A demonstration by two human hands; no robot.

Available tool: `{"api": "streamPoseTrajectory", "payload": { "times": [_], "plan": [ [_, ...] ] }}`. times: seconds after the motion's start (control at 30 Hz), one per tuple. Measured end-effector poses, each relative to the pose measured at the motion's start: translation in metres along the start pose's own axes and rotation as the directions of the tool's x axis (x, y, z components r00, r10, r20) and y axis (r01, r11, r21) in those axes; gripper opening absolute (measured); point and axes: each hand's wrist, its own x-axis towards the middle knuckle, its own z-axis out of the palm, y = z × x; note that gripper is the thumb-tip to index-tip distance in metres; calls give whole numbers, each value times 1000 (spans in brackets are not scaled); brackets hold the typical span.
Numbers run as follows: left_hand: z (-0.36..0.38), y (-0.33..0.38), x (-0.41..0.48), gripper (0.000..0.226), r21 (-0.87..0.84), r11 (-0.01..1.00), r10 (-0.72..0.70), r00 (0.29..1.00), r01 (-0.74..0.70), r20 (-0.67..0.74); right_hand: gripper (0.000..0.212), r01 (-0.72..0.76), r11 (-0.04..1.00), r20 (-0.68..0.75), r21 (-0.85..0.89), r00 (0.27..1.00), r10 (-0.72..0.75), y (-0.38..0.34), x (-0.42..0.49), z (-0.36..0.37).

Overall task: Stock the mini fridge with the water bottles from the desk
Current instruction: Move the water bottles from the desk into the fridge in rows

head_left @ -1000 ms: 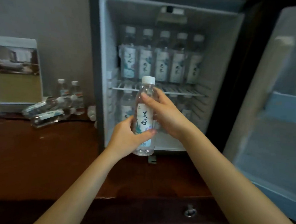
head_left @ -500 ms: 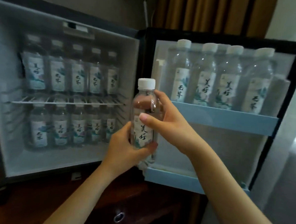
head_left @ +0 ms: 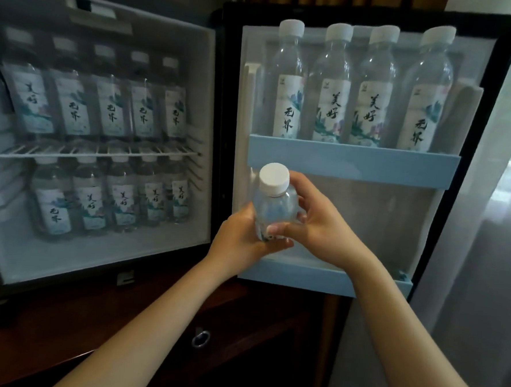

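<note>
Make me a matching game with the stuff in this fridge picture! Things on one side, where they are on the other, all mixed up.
Things
1. bottle with the cap facing us
2. four tall bottles
3. wire rack
4. metal ring

Places
A. on the dark drawer below
B. held by the left hand and right hand
C. standing on the upper blue door shelf
D. inside the fridge, halfway up

Pairs: 1-B, 2-C, 3-D, 4-A

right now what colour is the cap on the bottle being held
White cap, clearest in the head view.
</note>
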Motion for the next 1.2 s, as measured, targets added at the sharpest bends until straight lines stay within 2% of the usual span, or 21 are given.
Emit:
{"api": "streamPoseTrajectory", "payload": {
  "times": [0.1, 0.2, 0.4, 0.53, 0.6, 0.93, 1.1, 1.2],
  "plan": [
    [-2, -1, -1, 69, 75, 997, 2, 1000, -3, 26, 62, -7, 999, -39, 44, 999, 9, 10, 0, 6],
    [-5, -3, -7, 56, 41, 999, 14, 998, -11, -57, 60, -6, 996, -96, 93, 995, 15, 23, -3, 15],
    [-9, -8, -10, 71, 131, 987, 112, 981, -91, -159, 58, -17, 997, -166, 73, 986, 29, 41, 2, 29],
    [-7, -7, -12, 64, 375, 911, 283, 923, -174, -260, 54, -47, 995, -157, 86, 986, 60, 49, 8, 26],
    [-7, -9, -11, 58, 421, 885, 341, 893, -200, -292, 54, -57, 996, -151, 71, 986, 67, 50, 12, 26],
    [-13, -21, -7, 52, 306, 922, 316, 917, -237, -243, 53, -127, 991, -165, -31, 979, 121, 53, 16, 25],
    [-13, -25, -13, 50, 232, 945, 285, 928, -231, -240, 60, -153, 985, -134, -85, 981, 141, 50, 13, 23],
    [-16, -29, -17, 44, 240, 948, 270, 930, -211, -249, 64, -156, 968, -147, -196, 981, 128, 45, 12, 24]
  ]
}}
